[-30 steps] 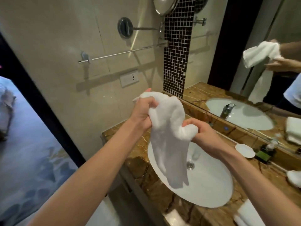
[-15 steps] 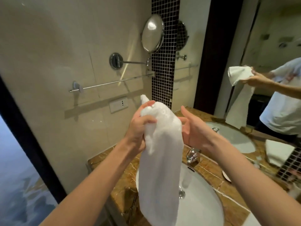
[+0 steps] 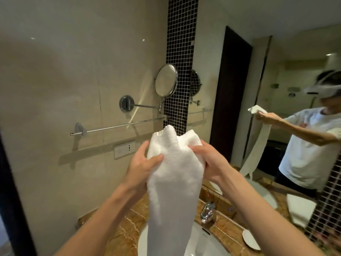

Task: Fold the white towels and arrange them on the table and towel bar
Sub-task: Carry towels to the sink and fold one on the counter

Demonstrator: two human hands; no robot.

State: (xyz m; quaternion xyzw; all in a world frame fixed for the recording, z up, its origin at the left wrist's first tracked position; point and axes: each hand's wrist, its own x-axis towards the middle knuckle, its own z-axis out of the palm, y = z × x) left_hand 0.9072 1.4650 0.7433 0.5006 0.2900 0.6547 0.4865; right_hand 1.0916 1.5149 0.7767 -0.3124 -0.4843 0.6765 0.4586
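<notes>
White towel [image 3: 175, 182], held up at chest height in front of me, hangs as one long, narrow, bunched column. Its long axis runs straight down, and its two top corners poke up above the fingers. My left hand [image 3: 142, 167] grips the left side near the top, thumb across the front and fingers curled behind. My right hand [image 3: 212, 163] grips the right side at the same height, fingers wrapped round the edge. The hands sit close together with the towel between them.

The towel's lower part drops over the white sink basin [image 3: 212, 244], but its bottom end leaves the frame, so I cannot tell whether it touches. The basin is set in a brown marble counter [image 3: 129, 228], with a chrome faucet [image 3: 207, 213] behind it. The towel bar [image 3: 120, 126] is on the wall beyond and to the left, nearer my left hand, and nothing hangs on it. I judge the towel needs spreading flat before it is folded.
</notes>
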